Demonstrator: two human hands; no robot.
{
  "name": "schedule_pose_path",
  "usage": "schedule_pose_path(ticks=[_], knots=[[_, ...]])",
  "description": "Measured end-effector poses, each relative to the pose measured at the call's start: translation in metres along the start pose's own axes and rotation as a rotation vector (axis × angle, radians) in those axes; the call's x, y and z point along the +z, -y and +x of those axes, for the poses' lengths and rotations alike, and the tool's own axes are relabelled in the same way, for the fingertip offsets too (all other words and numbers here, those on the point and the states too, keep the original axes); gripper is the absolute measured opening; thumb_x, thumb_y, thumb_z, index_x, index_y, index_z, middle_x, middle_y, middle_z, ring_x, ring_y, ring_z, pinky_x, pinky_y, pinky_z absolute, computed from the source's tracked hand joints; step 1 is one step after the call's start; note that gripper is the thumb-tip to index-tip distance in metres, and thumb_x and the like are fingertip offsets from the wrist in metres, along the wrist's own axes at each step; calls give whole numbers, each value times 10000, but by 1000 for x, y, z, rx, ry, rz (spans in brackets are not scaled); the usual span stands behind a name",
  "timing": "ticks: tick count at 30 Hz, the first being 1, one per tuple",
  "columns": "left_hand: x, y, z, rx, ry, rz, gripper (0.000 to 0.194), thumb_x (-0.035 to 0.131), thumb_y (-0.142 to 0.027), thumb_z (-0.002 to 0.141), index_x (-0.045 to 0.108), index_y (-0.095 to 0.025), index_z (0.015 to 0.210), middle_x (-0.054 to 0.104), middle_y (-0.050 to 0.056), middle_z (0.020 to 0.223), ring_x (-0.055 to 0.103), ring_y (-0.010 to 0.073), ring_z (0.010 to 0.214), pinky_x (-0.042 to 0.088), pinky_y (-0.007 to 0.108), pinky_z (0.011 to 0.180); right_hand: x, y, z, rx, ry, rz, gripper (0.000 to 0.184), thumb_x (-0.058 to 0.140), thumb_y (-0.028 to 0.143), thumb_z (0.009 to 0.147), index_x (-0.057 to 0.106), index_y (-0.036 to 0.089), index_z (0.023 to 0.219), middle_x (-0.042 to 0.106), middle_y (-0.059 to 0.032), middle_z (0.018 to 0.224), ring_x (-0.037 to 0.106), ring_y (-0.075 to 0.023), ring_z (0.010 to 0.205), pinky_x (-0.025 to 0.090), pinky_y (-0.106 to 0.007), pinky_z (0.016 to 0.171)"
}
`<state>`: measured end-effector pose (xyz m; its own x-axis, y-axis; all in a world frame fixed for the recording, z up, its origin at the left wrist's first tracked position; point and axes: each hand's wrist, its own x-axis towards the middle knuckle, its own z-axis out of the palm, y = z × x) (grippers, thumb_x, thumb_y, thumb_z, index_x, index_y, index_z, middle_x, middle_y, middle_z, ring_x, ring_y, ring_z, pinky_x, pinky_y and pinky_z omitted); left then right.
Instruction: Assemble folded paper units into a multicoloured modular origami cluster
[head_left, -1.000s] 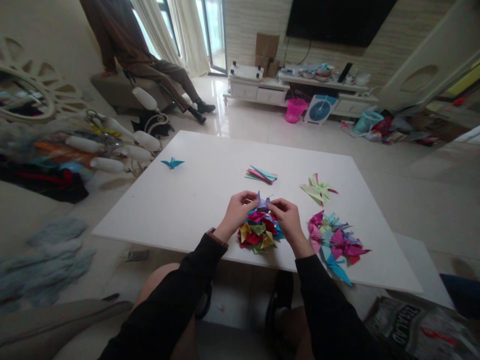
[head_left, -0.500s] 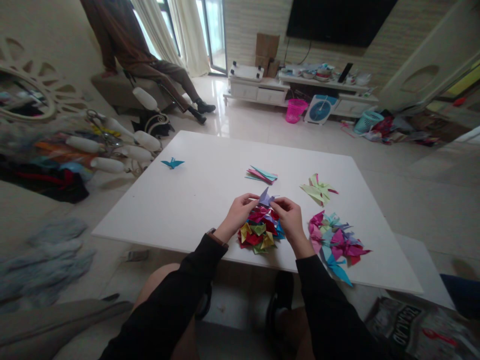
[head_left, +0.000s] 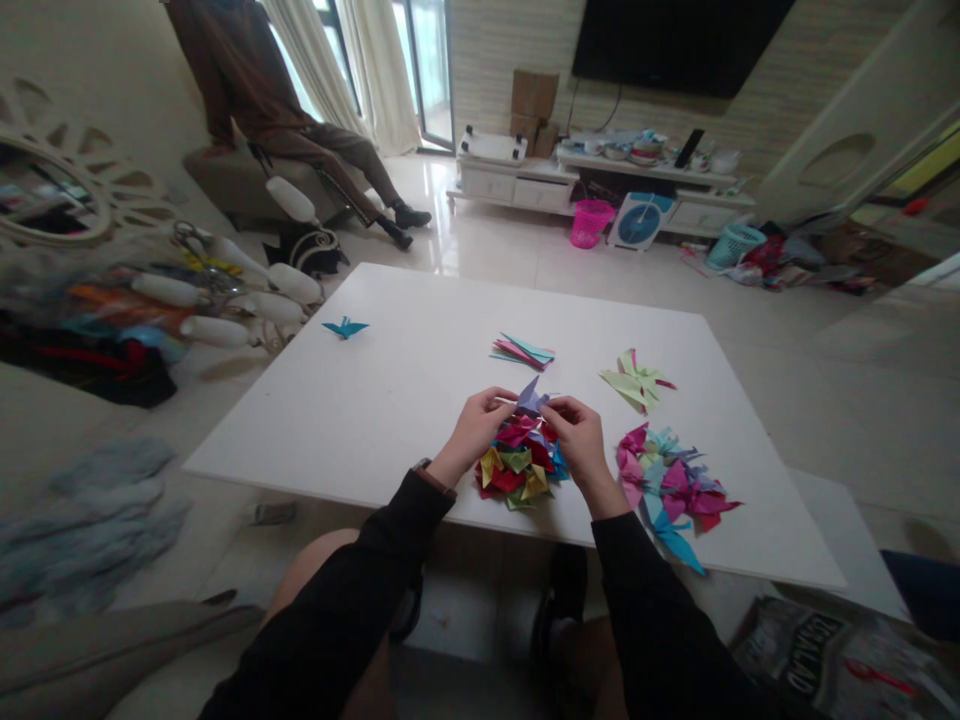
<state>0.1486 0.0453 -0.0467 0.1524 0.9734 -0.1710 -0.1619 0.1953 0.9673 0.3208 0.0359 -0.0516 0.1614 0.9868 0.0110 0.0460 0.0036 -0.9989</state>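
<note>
Both hands pinch a small lavender paper crane above a pile of folded papers. My left hand grips its left side between thumb and fingers. On its right side, my right hand is closed with the fingertips together. Just beneath lies a heap of red, gold, green and blue folded papers, partly hidden by the hands. To the right rests a pile of pink, aqua and magenta paper cranes. Beyond it are pale green folded papers. Behind my hands sits a bundle of narrow folded papers.
A single teal paper crane sits at the far left of the white table. Someone with dark shoes sits beyond the table on the left. A lamp with white shades stands close to the table's left edge.
The lavender crane tilts very slightly between my fingers. Otherwise hands and papers stay in nearly the same places.
</note>
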Motion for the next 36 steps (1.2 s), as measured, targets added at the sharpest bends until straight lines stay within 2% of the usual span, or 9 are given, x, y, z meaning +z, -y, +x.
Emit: schedule_pose_path(ticks=[8,16,32,36], knots=[[1,-4,0,11,-42,-12,161,716,-259,767,684,-141,871,708,48,716,690,166,680,506,252,643,-1,-3,1,-11,-12,-37,211,801,382,692,730,198,766,673,-3,646,542,-143,558,428,-279,545],[1,-6,-2,25,-51,-18,171,735,-274,755,693,-138,851,715,53,741,669,150,676,499,248,651,-2,-5,0,2,3,-47,209,803,376,689,724,195,760,654,1,625,560,-148,563,429,-275,540],[0,-5,-1,0,-54,-1,181,729,-282,790,694,-135,890,724,58,753,674,144,684,497,234,645,-1,0,-1,-3,18,-36,200,787,372,700,730,200,784,676,-6,670,600,-154,570,462,-275,543],[1,-4,-1,-14,-69,-42,221,721,-272,787,709,-137,961,719,44,744,666,138,670,503,240,658,-1,-1,-1,-6,17,-51,177,773,337,683,734,197,784,674,-2,656,586,-147,555,452,-269,534]])
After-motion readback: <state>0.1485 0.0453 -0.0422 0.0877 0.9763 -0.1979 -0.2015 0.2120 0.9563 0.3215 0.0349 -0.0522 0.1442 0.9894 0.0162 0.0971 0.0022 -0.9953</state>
